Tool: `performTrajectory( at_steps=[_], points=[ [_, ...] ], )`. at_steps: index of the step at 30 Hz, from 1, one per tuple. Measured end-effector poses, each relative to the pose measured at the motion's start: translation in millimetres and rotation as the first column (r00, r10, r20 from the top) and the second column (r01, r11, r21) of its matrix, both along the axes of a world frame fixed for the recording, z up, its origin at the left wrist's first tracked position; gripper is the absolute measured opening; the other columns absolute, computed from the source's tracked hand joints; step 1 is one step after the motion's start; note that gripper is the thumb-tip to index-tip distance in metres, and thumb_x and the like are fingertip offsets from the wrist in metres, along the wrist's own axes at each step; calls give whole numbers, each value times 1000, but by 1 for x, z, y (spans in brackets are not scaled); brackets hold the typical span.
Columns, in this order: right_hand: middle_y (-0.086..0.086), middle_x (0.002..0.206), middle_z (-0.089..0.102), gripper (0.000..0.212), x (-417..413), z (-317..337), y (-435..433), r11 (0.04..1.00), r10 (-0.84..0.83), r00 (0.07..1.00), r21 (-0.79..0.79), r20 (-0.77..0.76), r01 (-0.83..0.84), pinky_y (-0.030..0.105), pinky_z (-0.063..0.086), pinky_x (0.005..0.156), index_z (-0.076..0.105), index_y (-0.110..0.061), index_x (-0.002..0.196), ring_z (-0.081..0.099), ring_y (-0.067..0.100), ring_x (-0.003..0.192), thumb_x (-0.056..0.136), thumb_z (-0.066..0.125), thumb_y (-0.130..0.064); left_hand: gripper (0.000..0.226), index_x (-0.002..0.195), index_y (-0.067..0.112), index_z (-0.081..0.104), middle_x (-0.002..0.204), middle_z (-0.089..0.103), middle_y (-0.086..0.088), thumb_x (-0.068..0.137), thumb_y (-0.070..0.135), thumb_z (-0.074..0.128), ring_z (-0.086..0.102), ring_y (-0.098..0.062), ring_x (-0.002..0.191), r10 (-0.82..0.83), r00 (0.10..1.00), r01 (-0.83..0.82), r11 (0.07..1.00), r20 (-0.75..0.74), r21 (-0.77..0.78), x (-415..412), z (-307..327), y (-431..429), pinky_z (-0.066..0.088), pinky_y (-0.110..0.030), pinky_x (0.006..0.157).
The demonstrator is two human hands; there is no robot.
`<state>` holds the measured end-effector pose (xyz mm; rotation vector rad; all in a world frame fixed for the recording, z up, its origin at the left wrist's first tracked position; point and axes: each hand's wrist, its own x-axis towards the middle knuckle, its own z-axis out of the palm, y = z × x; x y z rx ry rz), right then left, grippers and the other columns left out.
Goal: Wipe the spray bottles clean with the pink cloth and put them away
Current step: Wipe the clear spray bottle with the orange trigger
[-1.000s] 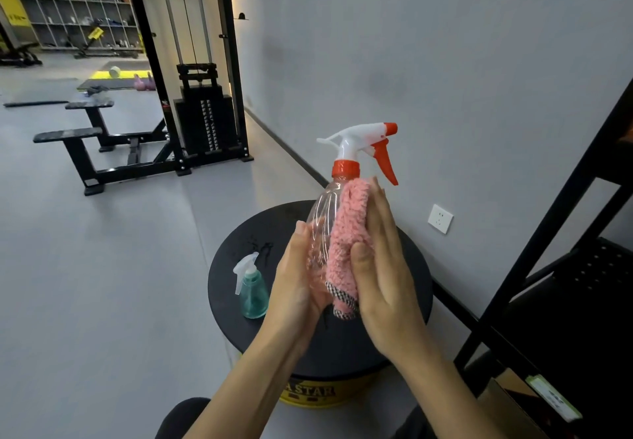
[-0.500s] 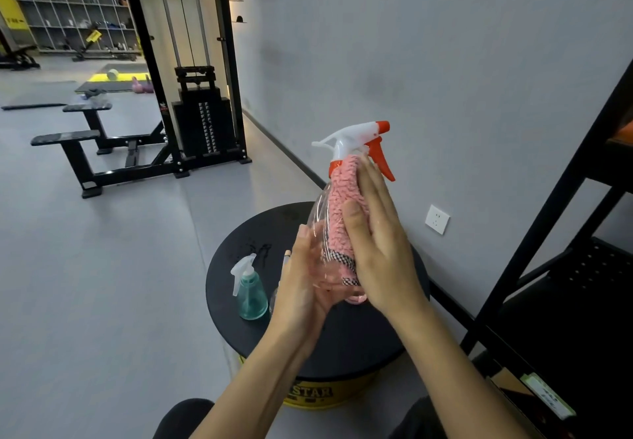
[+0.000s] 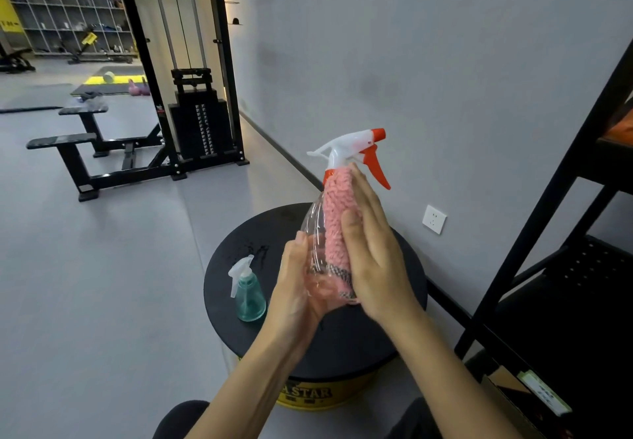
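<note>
A clear spray bottle (image 3: 315,221) with a white and orange trigger head (image 3: 354,146) is held upright above the round black stool top (image 3: 346,339). My left hand (image 3: 294,289) cups its base, fingers curled round the bottom. The pink cloth (image 3: 337,212) lies along the bottle's side, reaching up to the orange collar. My right hand (image 3: 376,253) presses the cloth against the bottle with straight fingers. A small teal spray bottle (image 3: 250,296) with a white head stands on the left part of the stool top.
A black metal rack (image 3: 548,205) stands close on the right. The grey wall with a white socket (image 3: 434,219) is just behind the stool. A cable weight machine (image 3: 198,123) and black benches (image 3: 78,150) stand further back left on the open grey floor.
My right hand has slid the pink cloth up the bottle, from its lower body to the orange collar. My left hand keeps its hold on the base.
</note>
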<state>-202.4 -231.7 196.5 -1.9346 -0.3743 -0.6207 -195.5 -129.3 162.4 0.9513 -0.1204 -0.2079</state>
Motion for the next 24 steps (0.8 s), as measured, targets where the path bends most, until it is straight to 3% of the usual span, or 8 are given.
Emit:
performTrajectory(
  at_steps=[2, 4, 10, 12, 15, 18, 21, 24],
  points=[
    [-21, 161, 14, 48, 2, 6, -1, 1000, -1, 1000, -6, 13, 1, 43, 26, 120, 12, -54, 147, 14, -2, 147, 101, 24, -52, 74, 136, 12, 46, 127, 64, -18, 81, 60, 57, 70, -29, 101, 22, 1000, -22, 1000, -4, -4, -1, -1, -2, 58, -50, 74],
    [-22, 162, 9, 53, -5, 2, 4, 1000, -5, 1000, -23, 29, 5, 44, 27, 120, 5, -53, 149, 12, 0, 148, 99, 21, -59, 72, 135, 9, 47, 129, 62, -20, 83, 58, 54, 69, -27, 106, 56, 998, -56, 998, 21, -7, 1, -2, 0, 59, -41, 75],
    [-16, 163, -7, 59, -29, -36, 18, 989, -54, 993, -134, 105, 68, 50, 12, 122, -5, -37, 153, -6, 11, 151, 103, 24, -43, 82, 133, 3, 50, 131, 56, -28, 82, 67, 59, 54, -40, 125, 142, 988, -146, 987, 67, 72, 11, 2, 9, 43, -52, 107],
    [-18, 163, -7, 57, -24, -30, 14, 991, -41, 994, -123, 102, 54, 51, 14, 122, -7, -43, 152, -5, 8, 151, 102, 20, -51, 82, 135, 3, 47, 133, 56, -26, 83, 65, 57, 54, -38, 126, 120, 991, -124, 990, 63, 63, 9, 2, 6, 44, -52, 106],
    [-26, 161, -3, 57, -8, -8, 1, 999, -11, 999, -43, 33, 12, 44, 17, 123, -7, -54, 148, 0, -2, 148, 97, 18, -63, 73, 139, 7, 43, 135, 59, -19, 88, 58, 52, 60, -32, 122, 43, 999, -43, 999, 24, -2, 1, 2, 1, 56, -42, 87],
    [-15, 163, 1, 63, -1, 3, -6, 1000, -9, 998, 24, 66, 8, 24, 21, 120, 6, -32, 155, 6, -2, 148, 99, 28, -49, 67, 136, 11, 48, 129, 64, -14, 88, 58, 53, 66, -29, 112, -6, 1000, 7, 1000, 12, -28, -2, 2, -2, 58, -47, 76],
    [-5, 162, 10, 58, -8, -7, -2, 998, -48, 989, 46, 139, 41, 25, 27, 118, 22, -17, 153, 13, 6, 149, 102, 32, -43, 65, 133, 8, 53, 124, 67, -17, 89, 55, 51, 67, -28, 109, -35, 999, 36, 998, 23, -43, -1, 5, -1, 59, -37, 76],
    [-9, 164, 10, 59, -21, -28, 4, 999, -41, 987, 5, 153, 40, 41, 24, 121, 15, -25, 156, 9, 12, 151, 102, 26, -48, 60, 134, 6, 53, 129, 63, -19, 95, 49, 38, 61, -29, 121, -28, 999, 30, 999, 39, -39, 2, 7, 3, 52, -39, 98]
  ],
)
